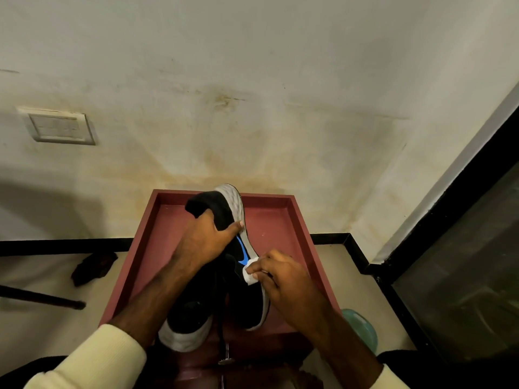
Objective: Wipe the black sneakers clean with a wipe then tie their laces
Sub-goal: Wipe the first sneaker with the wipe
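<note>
Black sneaker (224, 220), blue swoosh, grey sole; white wipe (249, 272); maroon tray (269, 220).

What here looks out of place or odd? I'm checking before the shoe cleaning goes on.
The wall behind the red tray carries brownish-yellow stains. A dark crumpled thing lies on the floor left of the tray; what it is cannot be told.

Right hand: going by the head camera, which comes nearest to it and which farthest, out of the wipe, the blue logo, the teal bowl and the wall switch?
From the right hand:
1. Wipe, pinched in its fingers.
2. Blue logo, on the sneaker just beyond the wipe.
3. Teal bowl, on the floor to the right.
4. Wall switch, far upper left.
</note>
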### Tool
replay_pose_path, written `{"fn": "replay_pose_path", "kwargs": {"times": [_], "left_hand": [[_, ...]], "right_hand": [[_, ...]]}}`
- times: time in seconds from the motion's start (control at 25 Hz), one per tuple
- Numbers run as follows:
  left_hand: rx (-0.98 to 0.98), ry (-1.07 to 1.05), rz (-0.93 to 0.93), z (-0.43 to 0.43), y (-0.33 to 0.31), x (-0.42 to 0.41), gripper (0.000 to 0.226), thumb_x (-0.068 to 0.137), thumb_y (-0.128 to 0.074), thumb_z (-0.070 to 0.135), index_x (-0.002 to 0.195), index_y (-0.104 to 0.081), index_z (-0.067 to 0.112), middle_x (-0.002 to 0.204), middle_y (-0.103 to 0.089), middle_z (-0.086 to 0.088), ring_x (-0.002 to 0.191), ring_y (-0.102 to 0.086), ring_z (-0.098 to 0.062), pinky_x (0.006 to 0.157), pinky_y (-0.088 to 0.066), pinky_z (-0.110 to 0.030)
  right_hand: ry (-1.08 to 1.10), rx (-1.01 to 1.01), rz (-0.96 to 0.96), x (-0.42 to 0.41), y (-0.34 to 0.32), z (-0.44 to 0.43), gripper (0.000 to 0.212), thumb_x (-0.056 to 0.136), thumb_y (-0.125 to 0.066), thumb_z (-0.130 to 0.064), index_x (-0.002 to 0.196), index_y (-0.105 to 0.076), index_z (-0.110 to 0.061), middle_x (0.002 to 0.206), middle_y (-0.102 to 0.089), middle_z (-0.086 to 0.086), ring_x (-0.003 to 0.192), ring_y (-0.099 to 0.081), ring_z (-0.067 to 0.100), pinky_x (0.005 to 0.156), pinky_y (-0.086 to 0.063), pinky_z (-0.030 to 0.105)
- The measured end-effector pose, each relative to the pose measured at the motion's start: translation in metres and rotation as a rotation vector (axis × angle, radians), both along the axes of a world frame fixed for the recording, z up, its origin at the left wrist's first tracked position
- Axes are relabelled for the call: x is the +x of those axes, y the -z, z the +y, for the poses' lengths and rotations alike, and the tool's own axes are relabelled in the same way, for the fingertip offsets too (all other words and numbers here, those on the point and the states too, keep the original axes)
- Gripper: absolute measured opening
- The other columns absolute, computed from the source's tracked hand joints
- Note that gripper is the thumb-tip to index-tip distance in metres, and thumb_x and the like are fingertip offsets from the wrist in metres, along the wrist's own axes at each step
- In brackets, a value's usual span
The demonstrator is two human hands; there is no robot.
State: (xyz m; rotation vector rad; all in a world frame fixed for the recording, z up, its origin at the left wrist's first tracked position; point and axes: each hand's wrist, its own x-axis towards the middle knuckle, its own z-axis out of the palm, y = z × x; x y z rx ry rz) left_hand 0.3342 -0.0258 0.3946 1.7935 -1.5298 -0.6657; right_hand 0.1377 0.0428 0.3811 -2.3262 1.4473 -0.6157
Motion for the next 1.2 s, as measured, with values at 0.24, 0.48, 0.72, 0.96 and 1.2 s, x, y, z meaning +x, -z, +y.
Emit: {"fn": "replay_pose_path", "kwargs": {"times": [0.24,0.48,0.72,0.96,1.2], "left_hand": [[-0.037,-0.149,0.457,-0.009,-0.007,0.01,0.032,0.091,-0.073,0.043,0.096,-0.064,0.013,0.087,-0.072,-0.006,0.08,-0.074,-0.022,0.068,-0.061,-0.039],[-0.093,-0.29,0.76,-0.02,-0.02,0.045,0.034,0.092,-0.073,0.036,0.109,-0.064,0.008,0.102,-0.074,-0.01,0.089,-0.075,-0.023,0.067,-0.059,-0.034],[-0.163,-0.163,0.718,-0.015,-0.023,0.036,0.033,0.091,-0.075,0.035,0.115,-0.068,0.014,0.103,-0.077,-0.004,0.092,-0.077,-0.02,0.081,-0.064,-0.038],[-0.137,-0.404,0.88,-0.018,-0.023,0.057,0.032,0.092,-0.074,0.031,0.112,-0.066,0.008,0.1,-0.076,-0.01,0.085,-0.075,-0.024,0.078,-0.063,-0.044],[-0.16,-0.321,0.883,-0.014,-0.021,0.042,0.03,0.093,-0.074,0.032,0.112,-0.066,0.011,0.102,-0.077,-0.009,0.087,-0.077,-0.024,0.079,-0.065,-0.04]], "right_hand": [[0.035,-0.084,-0.007,-0.004,-0.009,0.003,0.025,0.108,-0.053,-0.019,0.125,-0.07,-0.024,0.123,-0.063,-0.009,0.112,-0.058,0.007,0.095,-0.045,0.016],[0.051,-0.267,-0.119,-0.009,-0.018,0.003,0.029,0.099,-0.066,-0.005,0.117,-0.073,-0.026,0.113,-0.06,-0.02,0.105,-0.06,0.0,0.091,-0.044,0.006],[0.037,-0.276,-0.146,0.013,-0.036,-0.019,0.025,0.102,-0.063,-0.011,0.122,-0.073,-0.023,0.111,-0.06,-0.017,0.108,-0.059,0.001,0.092,-0.048,0.013],[0.002,-0.393,-0.084,0.002,-0.025,0.0,0.035,0.092,-0.073,0.001,0.12,-0.074,-0.021,0.115,-0.062,-0.014,0.104,-0.062,0.007,0.089,-0.052,0.016],[0.046,-0.397,-0.09,0.009,-0.039,-0.012,0.034,0.095,-0.071,-0.002,0.124,-0.072,-0.018,0.115,-0.06,-0.015,0.107,-0.052,-0.001,0.093,-0.044,0.011]]}}
